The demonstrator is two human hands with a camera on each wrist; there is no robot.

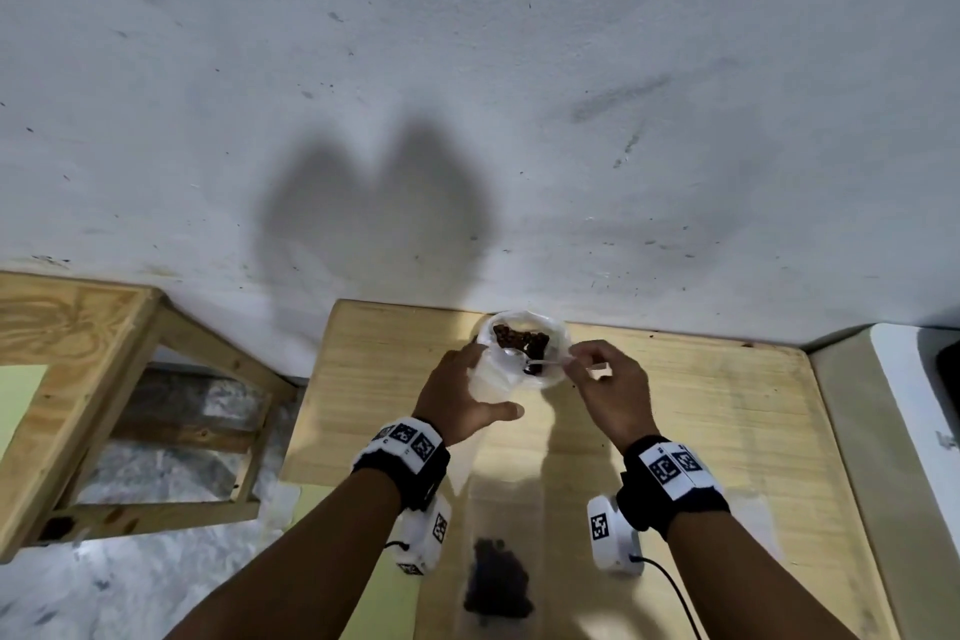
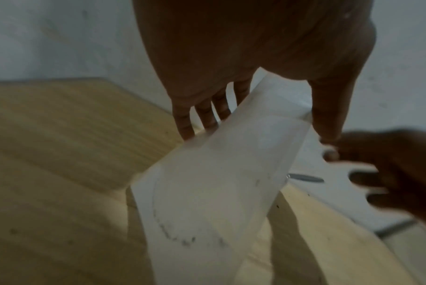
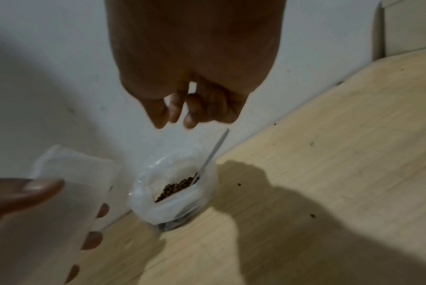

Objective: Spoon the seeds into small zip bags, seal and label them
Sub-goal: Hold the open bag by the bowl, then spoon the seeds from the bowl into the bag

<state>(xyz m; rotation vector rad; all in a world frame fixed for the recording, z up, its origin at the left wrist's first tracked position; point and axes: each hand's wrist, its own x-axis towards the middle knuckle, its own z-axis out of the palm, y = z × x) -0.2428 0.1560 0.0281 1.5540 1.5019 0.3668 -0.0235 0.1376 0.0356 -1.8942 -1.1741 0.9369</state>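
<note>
The left hand held a small zip bag upright just beside the seed container, fingers behind it and thumb in front, presumably so its mouth sat close enough for a short carry from the container. The bag looked empty, though the frosted plastic and blur made that hard to confirm.

The container, a white tub lined with clear plastic, stood at the far edge of the wooden worktop, touching or nearly touching the wall. Brown seeds lay inside it, and a spoon leaned in them with its handle rising toward the right hand. In the head view that hand's fingers were narrowed at the handle end; the right wrist view showed the fingertips just above it, so whether they pinched it I cannot tell.

Nearer than the container, at the worktop's front edge, lay another bag with dark seeds in it. Right of the container the worktop offered room; behind it the wall allowed none, so the spoon would best be lifted toward the person.
</note>
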